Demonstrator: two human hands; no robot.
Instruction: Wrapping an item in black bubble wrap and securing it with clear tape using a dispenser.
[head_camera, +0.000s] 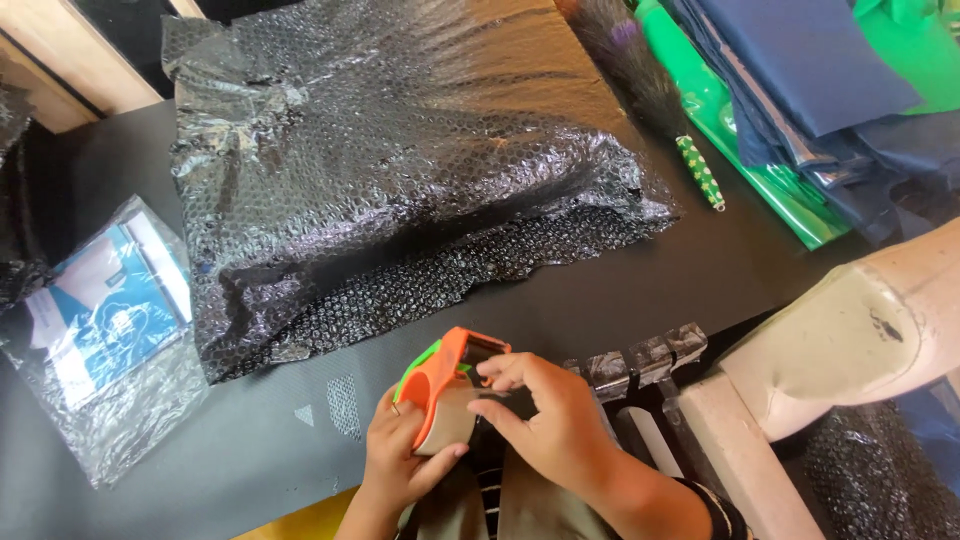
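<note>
Close to my body, at the near edge of the dark table (700, 270), I hold an orange and green tape dispenser (440, 385) with a roll of tan tape in it. My left hand (400, 455) grips the dispenser from below. My right hand (545, 420) reaches over it, fingertips on the tape at the dispenser's front. Beyond my hands lies a large parcel wrapped in black bubble wrap (400, 160), spread across the table's middle.
A clear plastic bag with blue and white printed sheets (110, 320) lies at the left. Folded dark blue cloth (810, 70) and green bags (760, 170) are stacked at the right, beside a feather duster (650, 80). Strips of black tape (640, 360) hang off the table edge.
</note>
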